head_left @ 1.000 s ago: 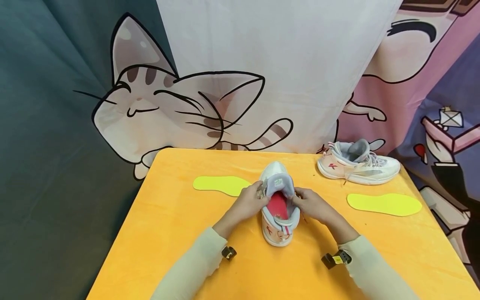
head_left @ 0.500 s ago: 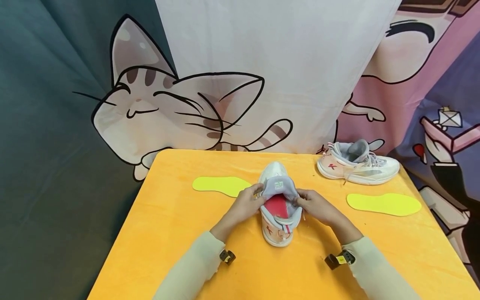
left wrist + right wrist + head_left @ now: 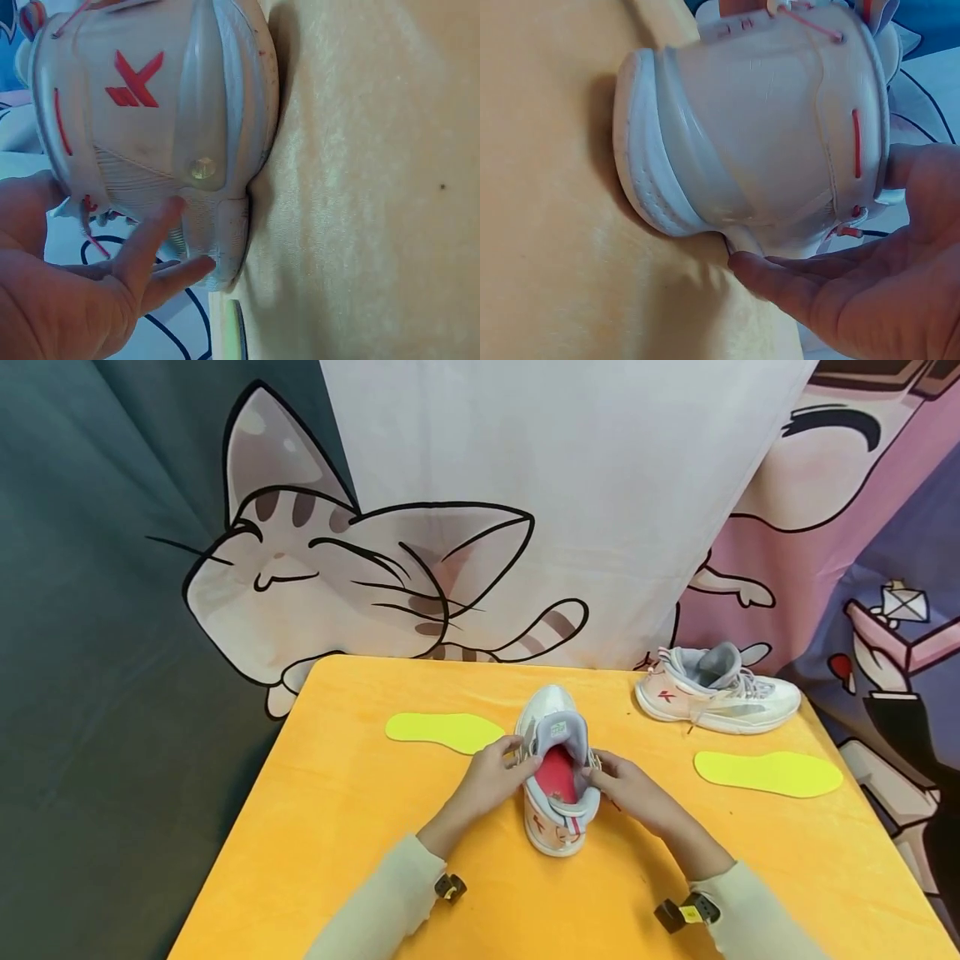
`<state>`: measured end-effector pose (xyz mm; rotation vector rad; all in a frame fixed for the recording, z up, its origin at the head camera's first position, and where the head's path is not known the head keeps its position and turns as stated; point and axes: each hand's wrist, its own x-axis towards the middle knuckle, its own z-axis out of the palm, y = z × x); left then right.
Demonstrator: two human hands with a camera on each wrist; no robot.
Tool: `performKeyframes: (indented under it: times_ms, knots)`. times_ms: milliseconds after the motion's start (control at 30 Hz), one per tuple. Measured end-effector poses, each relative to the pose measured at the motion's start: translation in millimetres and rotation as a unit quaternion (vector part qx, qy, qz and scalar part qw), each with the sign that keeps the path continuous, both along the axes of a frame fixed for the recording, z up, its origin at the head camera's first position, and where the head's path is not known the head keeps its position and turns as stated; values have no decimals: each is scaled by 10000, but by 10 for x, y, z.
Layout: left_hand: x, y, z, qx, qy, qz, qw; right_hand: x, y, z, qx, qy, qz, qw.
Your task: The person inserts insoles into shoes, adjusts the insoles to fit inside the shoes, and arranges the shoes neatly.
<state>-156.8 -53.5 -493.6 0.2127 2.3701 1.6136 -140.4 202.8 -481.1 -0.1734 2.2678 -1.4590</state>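
Observation:
A white sneaker [image 3: 552, 835] stands upright in the middle of the yellow table, heel toward me. Its opening shows a red insole [image 3: 555, 775] and a raised grey tongue [image 3: 558, 730]. My left hand [image 3: 489, 778] grips the left side of the collar, thumb at the rim; in the left wrist view its fingers lie along the outer side of the sneaker [image 3: 150, 142]. On the opposite side my right hand [image 3: 632, 787] grips the collar, thumb over the edge. The right wrist view shows that hand's fingers [image 3: 780, 281] under the sneaker's side, near the sole.
A flat yellow insole [image 3: 435, 729] lies left of the sneaker, and another yellow insole [image 3: 768, 774] lies on the right. Behind that one, a second white sneaker [image 3: 720, 695] stands sideways near the table's back edge [image 3: 600, 668]. A printed cartoon curtain [image 3: 465, 443] hangs behind.
The collar was spread wider half a second ago and is narrower now. My right hand has moved slightly toward me along the collar. The sneaker stays in about the same place.

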Motion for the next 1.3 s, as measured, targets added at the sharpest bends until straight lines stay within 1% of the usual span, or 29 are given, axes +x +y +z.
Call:
performKeyframes:
  times_ms: [100,233,300,367,467,567,667,767,833,900,1000,1067,1200,1300]
  knots:
    - [18,-78,48,11,137,-54,9999,68,21,19,-143,-132,-45,9998]
    - [-2,-257,103,-219,425,-129,9988,135,84,31,-291,-241,-116,9992]
    - [-20,-360,112,-467,588,-146,9971,168,120,28,-419,-240,-165,9987]
    - [-36,-460,116,-767,790,-183,9938,199,158,20,-539,-173,-197,9982]
    - [-63,-600,88,-1299,1070,-299,9853,242,215,0,-659,-21,-259,9975]
    - [-90,-729,55,-1775,1282,-428,9748,271,267,-32,-754,157,-292,9966]
    - [-118,-851,31,-2249,1406,-558,9626,278,320,-79,-804,445,-129,9957]
    - [-150,-968,20,-2678,1521,-696,9489,277,372,-131,-603,926,64,9939]
    - [-182,-1034,18,-2882,1660,-793,9397,280,404,-157,-263,1331,125,9907]
    - [-224,-1094,20,-3050,1776,-856,9317,281,435,-176,196,1725,100,9848]
    - [-309,-1168,20,-3287,1950,-888,9198,276,473,-188,905,2183,59,9717]
    - [-379,-1210,12,-3479,2042,-879,9108,263,497,-195,1356,2418,96,9608]
    - [-528,-1259,-12,-3863,2186,-869,8919,225,533,-213,2033,2836,277,9367]
    - [-630,-1272,-29,-4053,2127,-845,8850,196,553,-231,2324,3249,458,9156]
